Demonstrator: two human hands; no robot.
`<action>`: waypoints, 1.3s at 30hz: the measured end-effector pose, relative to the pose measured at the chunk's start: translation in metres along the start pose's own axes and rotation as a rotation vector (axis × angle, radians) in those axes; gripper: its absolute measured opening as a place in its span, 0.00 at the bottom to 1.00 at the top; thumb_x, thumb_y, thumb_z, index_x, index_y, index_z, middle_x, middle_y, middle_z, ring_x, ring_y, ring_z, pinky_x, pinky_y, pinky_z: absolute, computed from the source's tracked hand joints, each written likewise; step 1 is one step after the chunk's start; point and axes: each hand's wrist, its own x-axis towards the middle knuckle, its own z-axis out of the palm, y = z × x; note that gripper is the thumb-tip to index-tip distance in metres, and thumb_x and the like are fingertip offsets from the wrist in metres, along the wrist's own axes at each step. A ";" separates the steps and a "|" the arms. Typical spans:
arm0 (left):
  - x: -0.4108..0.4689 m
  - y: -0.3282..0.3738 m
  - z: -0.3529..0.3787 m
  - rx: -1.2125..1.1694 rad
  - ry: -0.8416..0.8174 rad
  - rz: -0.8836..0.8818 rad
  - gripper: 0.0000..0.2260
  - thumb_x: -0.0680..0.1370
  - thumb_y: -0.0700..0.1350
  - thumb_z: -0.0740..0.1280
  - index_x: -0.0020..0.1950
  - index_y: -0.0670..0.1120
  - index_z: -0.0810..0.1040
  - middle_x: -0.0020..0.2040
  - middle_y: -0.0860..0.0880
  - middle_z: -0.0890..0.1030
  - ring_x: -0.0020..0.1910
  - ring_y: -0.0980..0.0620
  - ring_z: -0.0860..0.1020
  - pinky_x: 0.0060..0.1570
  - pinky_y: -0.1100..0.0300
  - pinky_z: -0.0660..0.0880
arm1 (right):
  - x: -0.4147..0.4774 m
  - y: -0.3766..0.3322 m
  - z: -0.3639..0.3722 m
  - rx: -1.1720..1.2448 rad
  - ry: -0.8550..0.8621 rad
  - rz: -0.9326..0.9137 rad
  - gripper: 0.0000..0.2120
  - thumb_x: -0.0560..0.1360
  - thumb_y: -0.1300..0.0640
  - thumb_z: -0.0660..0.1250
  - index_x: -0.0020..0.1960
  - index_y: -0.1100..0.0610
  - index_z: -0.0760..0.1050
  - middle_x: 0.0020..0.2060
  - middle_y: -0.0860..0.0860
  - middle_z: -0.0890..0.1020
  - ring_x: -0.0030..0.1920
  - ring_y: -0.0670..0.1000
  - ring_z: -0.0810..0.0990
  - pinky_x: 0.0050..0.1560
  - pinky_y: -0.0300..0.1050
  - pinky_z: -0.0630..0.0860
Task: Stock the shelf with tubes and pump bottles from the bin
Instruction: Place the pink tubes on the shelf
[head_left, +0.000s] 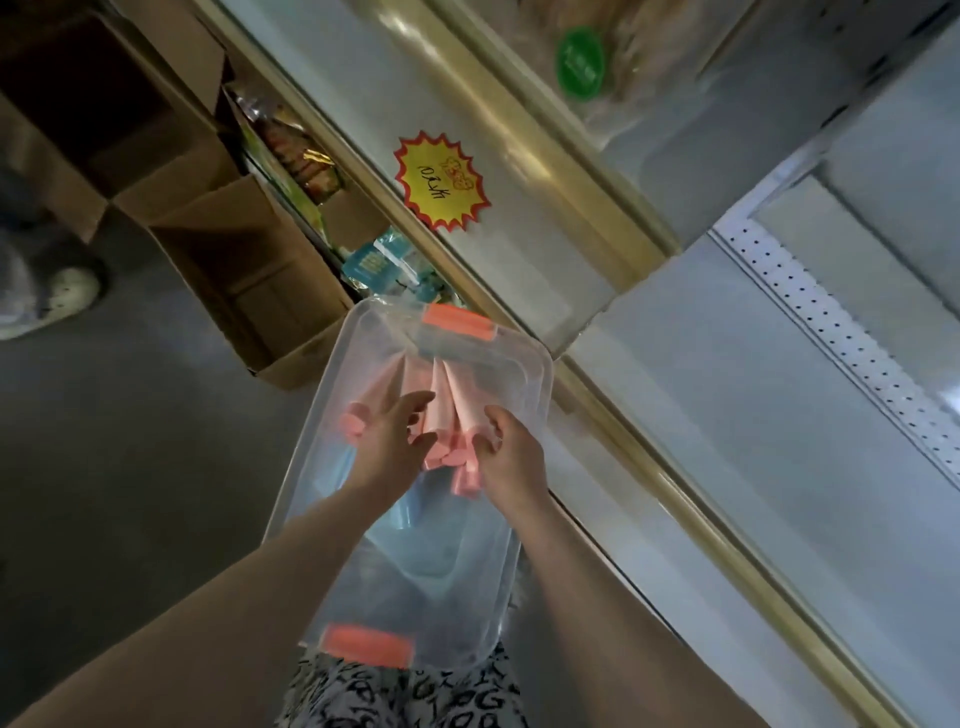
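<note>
Both hands (387, 444) (511, 460) on tubes (448, 400) — inside bin (544, 379)

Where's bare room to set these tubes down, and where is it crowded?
Free: the white shelf deck between the gold rail and the perforated back panel. Crowded: the bin's far end, where pink tubes bunch between left hand and right hand.

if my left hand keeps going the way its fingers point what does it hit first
Most likely the pink tubes that the right hand grips near their caps: the left hand aims its straight fingers at them inside the clear bin. Depth is unclear; it may already touch them.
</note>
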 end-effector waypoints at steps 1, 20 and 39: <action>0.005 -0.005 0.004 0.023 -0.002 0.005 0.22 0.74 0.38 0.71 0.67 0.49 0.74 0.65 0.47 0.75 0.59 0.47 0.76 0.59 0.47 0.76 | 0.007 0.002 0.003 -0.013 -0.011 0.004 0.19 0.80 0.56 0.63 0.70 0.54 0.70 0.65 0.51 0.77 0.64 0.53 0.76 0.63 0.46 0.73; 0.071 -0.028 0.049 0.471 -0.088 -0.075 0.28 0.78 0.58 0.64 0.73 0.46 0.62 0.64 0.43 0.74 0.58 0.42 0.74 0.44 0.57 0.63 | 0.112 0.018 0.052 -0.306 -0.017 0.020 0.13 0.77 0.52 0.67 0.59 0.57 0.76 0.53 0.52 0.79 0.55 0.56 0.79 0.49 0.42 0.69; 0.011 -0.009 0.009 -0.263 -0.066 -0.247 0.16 0.78 0.40 0.64 0.66 0.45 0.69 0.47 0.45 0.78 0.44 0.46 0.79 0.45 0.50 0.79 | 0.046 0.021 0.016 0.496 -0.331 0.316 0.08 0.75 0.67 0.62 0.48 0.58 0.78 0.40 0.55 0.83 0.39 0.52 0.83 0.41 0.46 0.80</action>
